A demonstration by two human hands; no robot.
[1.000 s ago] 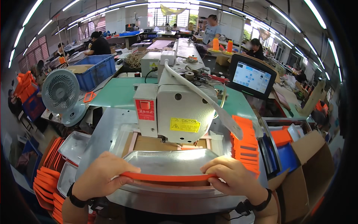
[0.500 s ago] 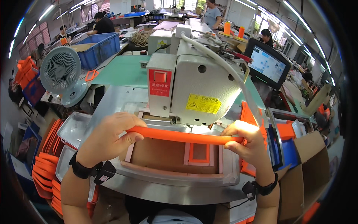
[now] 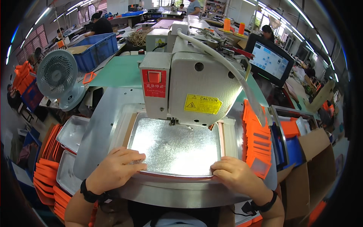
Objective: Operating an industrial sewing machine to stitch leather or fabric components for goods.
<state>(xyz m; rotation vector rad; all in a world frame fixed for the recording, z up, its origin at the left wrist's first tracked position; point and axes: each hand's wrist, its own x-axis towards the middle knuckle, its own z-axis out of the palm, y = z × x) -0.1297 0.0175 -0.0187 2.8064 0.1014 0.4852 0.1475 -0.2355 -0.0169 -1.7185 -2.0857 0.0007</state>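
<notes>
A shallow silver foil-faced panel with a raised rim [image 3: 177,149] lies face up in the frame on the sewing machine's bed. My left hand [image 3: 117,168] holds its near left corner, with fingers over the rim. At the near right corner, my right hand [image 3: 236,174] grips the edge with its fingers pressed together. The undersides of both grips are hidden. Just behind the panel stands the large grey sewing machine head [image 3: 204,87], its lower part over the panel's far edge.
Orange pieces with window openings [image 3: 257,140] lie in a row on the right. Silver trays [image 3: 73,132] and stacked orange pieces [image 3: 45,174] sit at left, near a fan [image 3: 58,73]. A screen [image 3: 269,62] stands back right; an open cardboard box [image 3: 310,181] is at lower right.
The orange piece held edge-on between both hands is gone from that pose; a silver face now lies in the frame, covering the brown base and small orange window. Both hands have come down and nearer.
</notes>
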